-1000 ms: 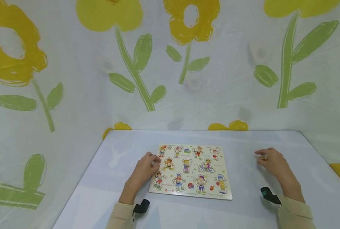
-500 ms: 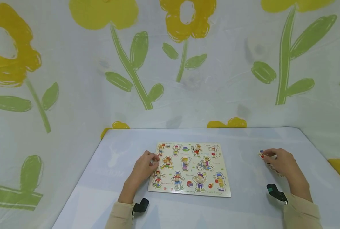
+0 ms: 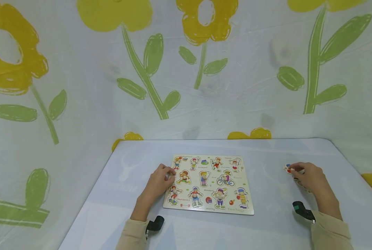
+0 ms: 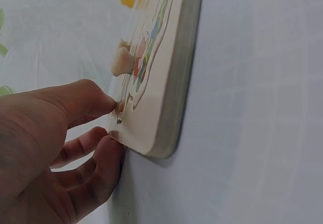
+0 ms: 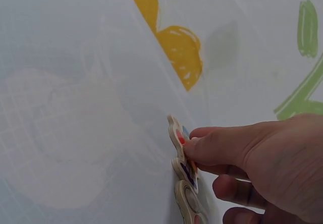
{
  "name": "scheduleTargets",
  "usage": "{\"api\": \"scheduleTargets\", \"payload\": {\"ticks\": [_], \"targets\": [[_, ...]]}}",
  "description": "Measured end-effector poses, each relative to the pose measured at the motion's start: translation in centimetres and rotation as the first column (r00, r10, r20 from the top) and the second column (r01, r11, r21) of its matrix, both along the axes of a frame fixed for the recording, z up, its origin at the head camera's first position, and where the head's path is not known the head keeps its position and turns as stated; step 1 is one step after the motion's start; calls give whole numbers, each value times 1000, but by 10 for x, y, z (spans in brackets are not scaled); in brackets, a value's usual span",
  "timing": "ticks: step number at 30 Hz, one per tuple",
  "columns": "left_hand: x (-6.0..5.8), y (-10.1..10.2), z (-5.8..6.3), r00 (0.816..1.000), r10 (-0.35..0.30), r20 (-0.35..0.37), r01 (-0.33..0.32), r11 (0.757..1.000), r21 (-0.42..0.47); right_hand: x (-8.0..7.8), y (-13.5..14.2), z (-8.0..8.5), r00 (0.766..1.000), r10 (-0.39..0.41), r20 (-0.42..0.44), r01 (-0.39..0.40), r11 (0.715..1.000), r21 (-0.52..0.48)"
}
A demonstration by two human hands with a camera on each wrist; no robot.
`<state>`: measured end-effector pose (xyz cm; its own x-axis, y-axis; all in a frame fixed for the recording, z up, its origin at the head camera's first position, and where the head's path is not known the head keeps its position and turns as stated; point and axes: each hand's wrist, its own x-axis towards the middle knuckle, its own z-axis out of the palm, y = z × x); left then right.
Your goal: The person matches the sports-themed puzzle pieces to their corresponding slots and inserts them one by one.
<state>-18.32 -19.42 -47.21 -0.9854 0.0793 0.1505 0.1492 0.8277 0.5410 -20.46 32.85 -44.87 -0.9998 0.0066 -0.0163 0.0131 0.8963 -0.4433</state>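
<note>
A wooden peg puzzle board (image 3: 215, 211) lies on the white table, with printed sports figures, several of them raised pieces with round knobs. My left hand (image 3: 157, 182) is at its left edge. In the left wrist view, the thumb (image 4: 91, 98) lies on the top face near the corner and the curled fingers (image 4: 103, 168) hold the rim. To the right of the board, my right hand (image 3: 309, 178) pinches a small figure puzzle piece (image 5: 182, 151) by its middle, close over the table. A second wooden piece (image 5: 191, 204) lies just beneath, partly covered by the hand.
The white table (image 3: 223, 234) runs back to a fabric wall (image 3: 236, 104) printed with yellow flowers and green leaves. Black wrist camera mounts (image 3: 303, 210) stick out by both sleeves.
My right hand has shifted right and slightly toward me, and a figure piece now shows beyond its fingertips. The left hand stays at the board edge. The head view tilts a little.
</note>
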Motion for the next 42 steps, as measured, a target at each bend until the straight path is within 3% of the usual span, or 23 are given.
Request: {"api": "scheduleTargets", "payload": {"ticks": [15, 30, 42], "targets": [[-1, 0, -1, 999, 11, 37, -12, 999, 30, 0, 0, -4, 1000, -24, 4, 25, 1000, -16], [1, 2, 2, 1000, 6, 25, -7, 1000, 28, -3, -7, 0, 999, -30, 21, 31, 998, -54], [1, 1, 2, 1000, 5, 28, -5, 1000, 17, -8, -31, 13, 992, 122, -14, -122, 992, -28]]}}
